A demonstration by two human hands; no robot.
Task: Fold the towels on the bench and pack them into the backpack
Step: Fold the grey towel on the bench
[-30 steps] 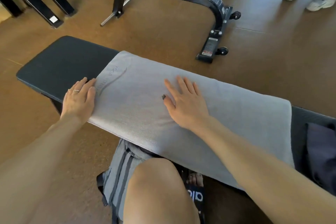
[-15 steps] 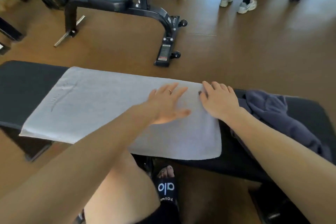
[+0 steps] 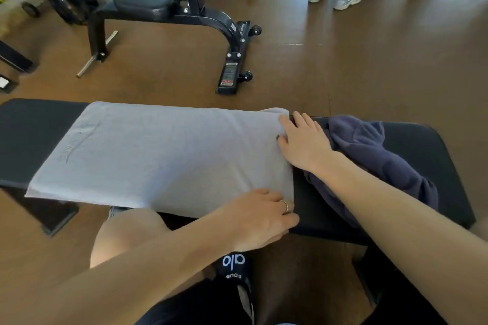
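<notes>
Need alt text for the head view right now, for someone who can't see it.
Both hands sit at the right end of a grey towel spread flat on a black bench: left hand at the near corner, right hand at the far one. A crumpled dark blue towel lies just right.

My left hand reaches in from lower left, forearm crossing my bare knee, fingers curled at the near edge, a ring on one finger. My right hand lies farther off, palm down, fingers extended, forearm running back toward lower right.
</notes>
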